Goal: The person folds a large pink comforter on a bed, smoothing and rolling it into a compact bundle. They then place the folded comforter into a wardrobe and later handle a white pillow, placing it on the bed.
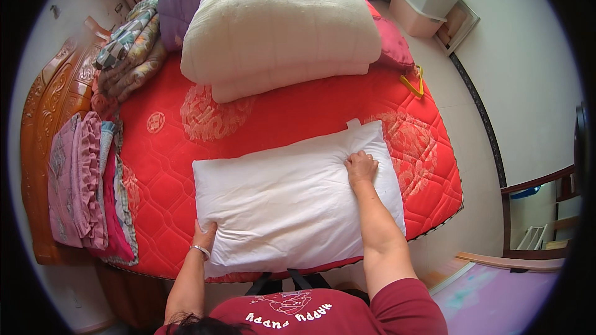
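Observation:
A white pillow (284, 195) lies flat near the front edge of the bed, on a red quilted mattress cover (158, 172). My left hand (205, 237) grips the pillow's near left side; the thumb rests on top and the other fingers are hidden by the edge. At the far right part of the pillow, my right hand (362, 166) has its fingers curled into the fabric, bunching it into creases. A small white tag (354, 123) sticks out from the far seam.
Beyond the pillow sits a folded white quilt (284, 32), with a purple quilt (179, 7) behind it. Folded bedding (77, 181) stands by the carved wooden headboard (51, 97) at left. A pink cushion (393, 44) and a yellow strap (414, 86) lie at right. Storage boxes (416, 11) stand beyond.

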Motion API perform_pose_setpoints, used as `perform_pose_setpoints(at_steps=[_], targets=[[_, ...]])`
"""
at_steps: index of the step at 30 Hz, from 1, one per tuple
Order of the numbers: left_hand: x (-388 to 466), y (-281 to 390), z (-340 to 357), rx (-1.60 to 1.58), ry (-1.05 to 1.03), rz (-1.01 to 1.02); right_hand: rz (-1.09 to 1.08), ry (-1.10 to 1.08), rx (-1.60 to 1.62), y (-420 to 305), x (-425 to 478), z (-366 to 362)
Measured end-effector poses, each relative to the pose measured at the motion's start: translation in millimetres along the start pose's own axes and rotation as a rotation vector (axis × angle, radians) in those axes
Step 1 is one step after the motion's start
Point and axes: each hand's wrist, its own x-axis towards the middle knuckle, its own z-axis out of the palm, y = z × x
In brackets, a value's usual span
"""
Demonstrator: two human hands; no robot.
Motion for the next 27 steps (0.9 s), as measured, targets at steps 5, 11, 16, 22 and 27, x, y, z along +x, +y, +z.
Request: perform_pose_setpoints(at_steps=[5,11,16,22,27], targets=[[16.2,9.6,6.2,0.006,-0.011,-0.099,-0.073,0.089,-0.028,21.3,-9.2,7.1],[21.2,18.7,0.3,0.185,0.179,-0.21,-0.584,0.091,0.443,27.0,-210.7,12.2],[24.9,39.1,14.8,0.072,0.076,-0.106,0.923,-0.706,1.636,9.3,-321.8,28.4],[-27.2,49.4,-25.7,-0.193,-0.122,0.025,0.689,-0.545,2.042,-18.1,-256.0,34.1],[-60.8,78.4,-111.1,-0.51,-0.257,0.053,0.308,-0.424,2.138,-123.4,-232.2,-62.2]])
